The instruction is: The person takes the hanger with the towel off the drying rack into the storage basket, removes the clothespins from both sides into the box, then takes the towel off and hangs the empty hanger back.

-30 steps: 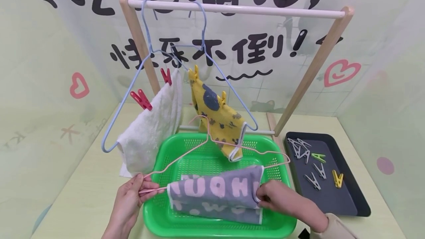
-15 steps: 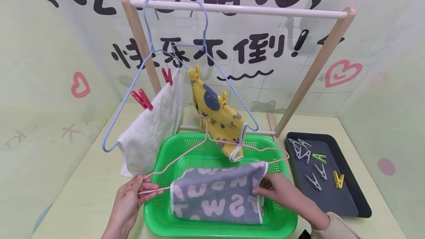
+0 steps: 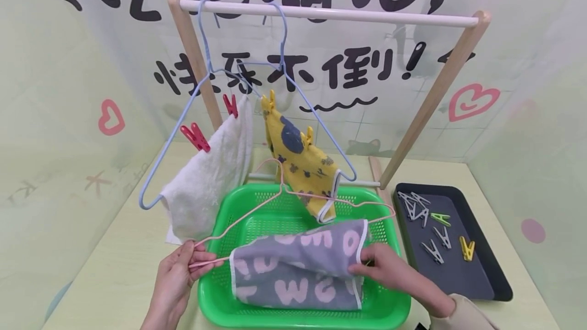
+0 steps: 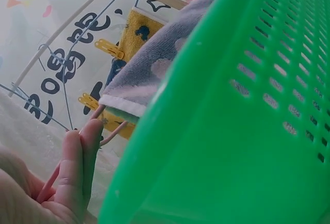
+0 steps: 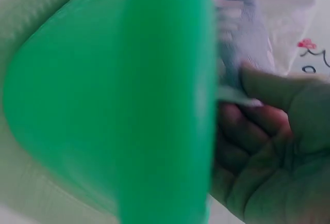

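Note:
A pink wire hanger [image 3: 249,213] is held at its left corner by my left hand [image 3: 176,274], thumb and fingers pinching the wire. Over the hanger's lower bar drapes a grey-purple towel [image 3: 293,269] with pink letters and white edging, its front hanging down into the green basket [image 3: 220,314]. My right hand [image 3: 387,269] pinches the towel's right edge between thumb and fingers. In the right wrist view, the thumb lies on the towel [image 5: 240,38], while the basket's wall hides part of the fingers. The left wrist view shows the hanger's wire [image 4: 49,185] running through the left hand's fingers.
Behind the basket stands a rack with a white rail [image 3: 330,11]. Blue hangers [image 3: 181,116] on it carry a white towel [image 3: 206,187] with red pegs and a yellow towel [image 3: 298,152] with yellow pegs. At right lies a dark tray [image 3: 477,274] with several pegs.
The right hand has shifted up slightly along the towel's right edge. More of the towel's front now hangs below the bar, and its upper part has been rearranged. The left hand keeps its hold.

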A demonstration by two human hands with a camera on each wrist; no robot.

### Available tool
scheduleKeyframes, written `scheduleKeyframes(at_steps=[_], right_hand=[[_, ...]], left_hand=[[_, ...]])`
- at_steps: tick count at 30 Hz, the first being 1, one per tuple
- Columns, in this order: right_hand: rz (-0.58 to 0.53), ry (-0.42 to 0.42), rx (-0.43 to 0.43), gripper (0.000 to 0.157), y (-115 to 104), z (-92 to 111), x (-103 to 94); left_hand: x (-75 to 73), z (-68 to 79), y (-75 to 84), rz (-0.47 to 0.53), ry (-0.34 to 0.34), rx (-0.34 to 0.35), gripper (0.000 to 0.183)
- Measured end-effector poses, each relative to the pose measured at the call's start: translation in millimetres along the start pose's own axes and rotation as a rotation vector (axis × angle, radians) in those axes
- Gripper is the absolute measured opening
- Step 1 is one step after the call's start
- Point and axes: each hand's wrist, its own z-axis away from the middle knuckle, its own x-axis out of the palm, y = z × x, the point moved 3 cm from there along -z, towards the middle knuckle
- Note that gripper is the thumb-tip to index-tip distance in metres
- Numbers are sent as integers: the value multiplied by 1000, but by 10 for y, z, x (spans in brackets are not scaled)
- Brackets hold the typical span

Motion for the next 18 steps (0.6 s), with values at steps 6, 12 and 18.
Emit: scheduleKeyframes(at_steps=[6,12,18], right_hand=[[154,-151,-135,44,1,4,108],[180,-316,-110,34,16,32,139],[3,-158,203,26,63,9,57]], left_hand=[[-2,-5,-1,-11,12,-1,32],[-10,1,7,-19,-3,13,32],[-21,-2,15,-25,-6,2,32]])
